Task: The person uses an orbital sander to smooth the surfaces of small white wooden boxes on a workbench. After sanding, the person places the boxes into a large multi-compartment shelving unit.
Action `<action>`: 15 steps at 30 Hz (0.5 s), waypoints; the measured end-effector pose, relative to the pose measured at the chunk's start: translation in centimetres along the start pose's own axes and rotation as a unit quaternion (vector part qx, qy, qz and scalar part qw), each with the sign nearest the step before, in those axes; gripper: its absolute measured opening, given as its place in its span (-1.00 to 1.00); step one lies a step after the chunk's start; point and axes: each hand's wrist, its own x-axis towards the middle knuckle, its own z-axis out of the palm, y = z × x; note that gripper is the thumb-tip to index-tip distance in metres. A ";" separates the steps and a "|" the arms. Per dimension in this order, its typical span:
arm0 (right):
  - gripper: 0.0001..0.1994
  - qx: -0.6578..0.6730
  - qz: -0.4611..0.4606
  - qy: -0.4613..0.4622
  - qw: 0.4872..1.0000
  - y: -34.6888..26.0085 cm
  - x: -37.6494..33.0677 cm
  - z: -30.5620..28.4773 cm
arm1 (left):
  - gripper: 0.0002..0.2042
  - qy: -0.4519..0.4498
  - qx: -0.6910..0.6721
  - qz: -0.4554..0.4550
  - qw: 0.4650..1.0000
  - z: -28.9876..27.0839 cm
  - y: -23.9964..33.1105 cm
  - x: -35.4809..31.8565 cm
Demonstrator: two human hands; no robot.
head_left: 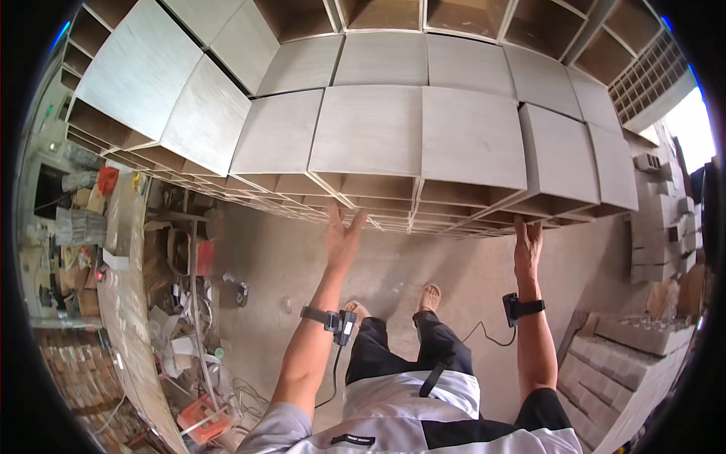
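Note:
A tall stack of pale grey-white boxes (366,130) with open, brown-lined fronts rises before me, several rows deep. My left hand (344,236) is raised to the front of the stack, its thumb and fingers spread apart. The fingertips meet the box edges near the middle; whether they press on them I cannot tell. Further right, my right hand (528,246) reaches up with fingers stretched out, against the lower front edge of a box (561,155) that juts forward. Neither hand is wrapped round anything. Both wrists carry black straps with small devices.
A long worn board (125,303) runs along the left, with cluttered tools and scraps beside it. A red-orange crate (204,420) stands at lower left near loose cables. More grey boxes (616,371) are stacked at lower right. Concrete floor (261,280) lies around my feet.

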 end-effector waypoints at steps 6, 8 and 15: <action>-0.69 0.082 -0.012 0.050 0.995 2.7 0.9 0.6 | -0.66 -0.023 -0.154 -0.083 0.984 1.5 1.9 0.1; -0.75 0.163 -0.006 0.050 0.985 3.0 1.0 1.2 | -0.73 0.005 -0.034 -0.060 0.998 2.1 0.3 0.2; -0.82 0.187 -0.006 0.064 0.980 1.1 0.7 2.3 | -0.78 0.102 -0.145 -0.031 0.984 4.4 2.2 1.0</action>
